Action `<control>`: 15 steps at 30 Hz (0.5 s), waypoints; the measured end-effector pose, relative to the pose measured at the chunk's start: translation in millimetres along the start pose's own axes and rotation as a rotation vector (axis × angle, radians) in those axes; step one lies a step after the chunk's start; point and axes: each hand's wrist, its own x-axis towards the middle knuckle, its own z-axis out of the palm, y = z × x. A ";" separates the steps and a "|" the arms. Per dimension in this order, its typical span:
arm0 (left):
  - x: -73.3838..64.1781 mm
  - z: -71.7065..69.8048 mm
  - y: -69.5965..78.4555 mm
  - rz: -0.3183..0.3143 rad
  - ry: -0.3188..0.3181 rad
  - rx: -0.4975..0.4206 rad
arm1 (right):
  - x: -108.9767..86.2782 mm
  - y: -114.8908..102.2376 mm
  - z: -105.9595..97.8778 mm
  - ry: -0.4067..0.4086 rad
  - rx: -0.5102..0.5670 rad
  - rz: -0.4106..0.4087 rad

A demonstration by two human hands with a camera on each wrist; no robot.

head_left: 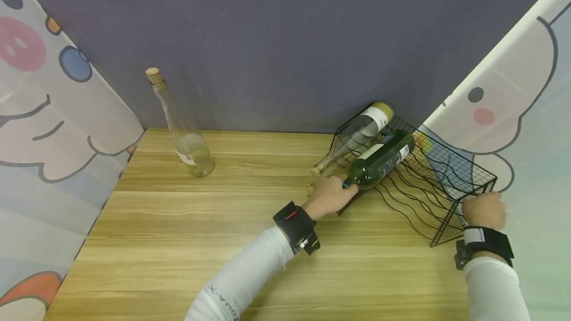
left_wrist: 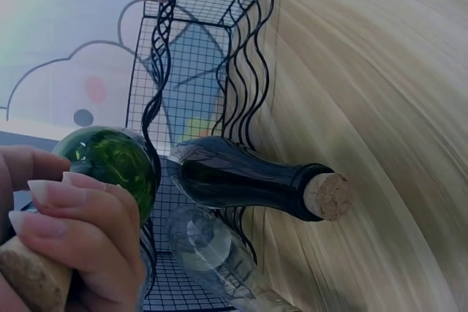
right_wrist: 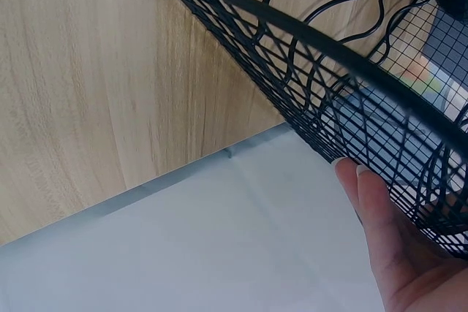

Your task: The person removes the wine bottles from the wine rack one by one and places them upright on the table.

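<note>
Here the left hand (head_left: 331,196) has its grip curled round the neck of the green bottle (head_left: 382,161), pinching it by the cork end, while the bottle's body lies tilted in the wire rack (head_left: 450,162) just beyond the fingers. The right hand (head_left: 484,210) holds the rack's near corner, fingers hooked on the mesh — a steadying hold, as far as I can judge.

To seat the bottle well, I'd say it should go in along the line of the wavy wires, neck kept low and straight, so it doesn't knock the dark bottle (left_wrist: 248,180) lying just beside it or the clear one (left_wrist: 212,250) below. The rack looks light, so the right hand should press it onto the bench (head_left: 200,222) as the bottle moves. Well off to the left of the grip stands a corked clear bottle (head_left: 183,137), out of the way.
</note>
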 end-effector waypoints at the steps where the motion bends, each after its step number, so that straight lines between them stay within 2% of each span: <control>1: 0.1 -0.2 0.0 0.000 0.005 0.009 | 0.3 -0.1 0.2 0.000 0.000 -0.002; 8: -1.8 1.4 2.9 -0.009 0.016 0.054 | 0.8 2.8 0.7 -0.005 -0.006 -0.010; 15: -4.5 -0.5 8.1 -0.007 0.031 0.051 | 0.8 2.7 1.1 0.006 -0.011 -0.011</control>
